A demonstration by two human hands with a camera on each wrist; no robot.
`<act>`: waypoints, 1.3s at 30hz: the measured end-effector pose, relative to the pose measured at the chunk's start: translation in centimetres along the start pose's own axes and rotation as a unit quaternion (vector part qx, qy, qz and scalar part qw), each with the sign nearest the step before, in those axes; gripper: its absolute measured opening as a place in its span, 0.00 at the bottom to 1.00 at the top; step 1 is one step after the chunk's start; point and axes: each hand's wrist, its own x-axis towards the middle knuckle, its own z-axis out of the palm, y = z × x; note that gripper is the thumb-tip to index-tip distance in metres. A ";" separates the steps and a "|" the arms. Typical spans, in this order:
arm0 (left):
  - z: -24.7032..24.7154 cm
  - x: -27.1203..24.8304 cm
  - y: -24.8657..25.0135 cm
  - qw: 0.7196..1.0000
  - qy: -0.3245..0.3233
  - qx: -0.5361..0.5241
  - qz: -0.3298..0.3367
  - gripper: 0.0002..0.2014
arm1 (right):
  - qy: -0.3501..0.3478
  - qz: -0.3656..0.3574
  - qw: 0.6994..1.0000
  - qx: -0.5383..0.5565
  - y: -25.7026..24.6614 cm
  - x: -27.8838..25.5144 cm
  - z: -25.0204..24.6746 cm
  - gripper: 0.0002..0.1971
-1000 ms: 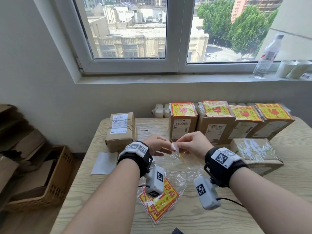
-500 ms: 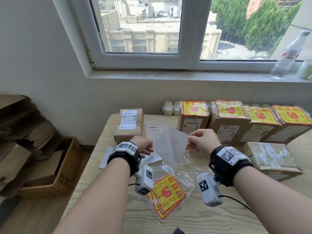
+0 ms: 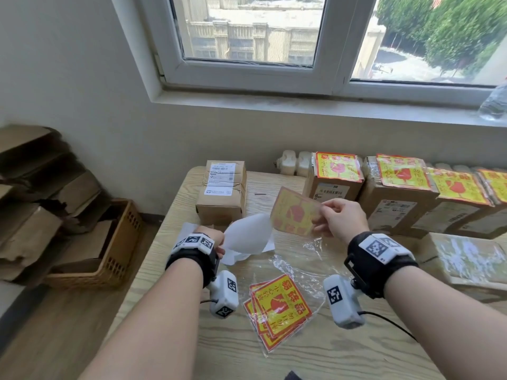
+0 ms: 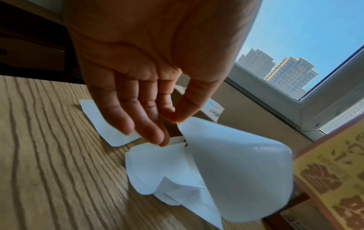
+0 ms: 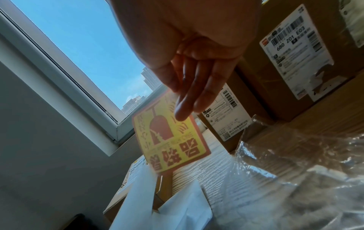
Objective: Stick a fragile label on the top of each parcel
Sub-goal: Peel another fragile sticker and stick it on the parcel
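Meanwhile right grip (image 3: 338, 220) pinches the fragile label (image 3: 295, 212), left grip (image 3: 212, 239) pinches backing paper (image 3: 248, 234).

Pale wood-grain table (image 3: 175, 272), matt, under both wrists. Thin white backing paper (image 4: 226, 171), smooth with a faint sheen, pinched in the left hand (image 4: 149, 65). Translucent yellow-and-red paper label (image 5: 169, 137), slightly glossy, held by the right hand (image 5: 197, 46). Crinkled clear plastic bag (image 3: 304, 264), shiny, just below that hand. Brown matt cardboard parcel (image 3: 222, 193) beyond the left hand, white paper slip on top.
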 end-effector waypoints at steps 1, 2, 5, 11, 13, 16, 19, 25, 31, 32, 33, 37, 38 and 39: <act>0.1 0.4 -0.2 1.000 0.005 -0.003 -0.001 0.11 | 0.003 0.003 1.000 0.000 0.0 0.1 -0.1 0.09; 0.2 1.0 -0.4 1.000 0.009 -0.004 -0.002 0.11 | 0.007 0.006 1.000 0.002 0.1 0.3 -0.3 0.08; 0.6 1.2 -0.2 1.000 0.002 0.006 -0.003 0.06 | 0.008 0.012 1.000 0.009 0.2 0.5 -0.7 0.08; 2.0 -0.6 1.4 0.999 -0.042 0.016 0.009 0.12 | -0.007 -0.015 1.000 0.005 0.9 0.5 -1.1 0.08; 2.5 -1.1 2.1 0.998 -0.049 0.019 0.018 0.14 | -0.013 -0.033 0.999 -0.001 0.9 0.3 -1.5 0.06; 3.1 -1.7 3.2 0.996 -0.009 0.034 0.077 0.08 | -0.021 -0.055 0.998 -0.004 0.9 0.1 -2.3 0.10; 4.3 -3.5 4.6 0.991 -0.053 0.016 0.126 0.08 | -0.025 -0.057 0.998 0.020 0.6 -0.2 -3.3 0.12; 7.2 -8.0 7.3 0.966 -0.188 0.007 0.179 0.14 | -0.032 -0.055 0.994 0.085 0.4 -1.3 -6.5 0.13; 10.2 -10.8 8.9 0.961 -0.171 -0.039 0.216 0.01 | -0.014 -0.060 0.991 0.117 1.4 -2.4 -10.5 0.06; 10.7 -11.3 9.2 0.960 -0.171 -0.037 0.219 0.01 | -0.008 -0.061 0.991 0.115 1.6 -2.5 -11.2 0.05; 11.3 -11.9 9.5 0.959 -0.168 -0.034 0.224 0.02 | 0.002 -0.064 0.992 0.110 1.8 -2.6 -11.9 0.04; 13.9 -14.2 10.6 0.953 -0.176 -0.039 0.243 0.05 | 0.056 -0.077 0.992 0.081 2.9 -2.6 -14.9 0.06; 14.7 -14.8 10.9 0.951 -0.183 -0.040 0.246 0.07 | 0.064 -0.076 0.992 0.078 3.2 -2.5 -15.6 0.07; 15.6 -15.3 11.2 0.950 -0.188 -0.040 0.248 0.08 | 0.069 -0.076 0.992 0.075 3.5 -2.5 -16.5 0.07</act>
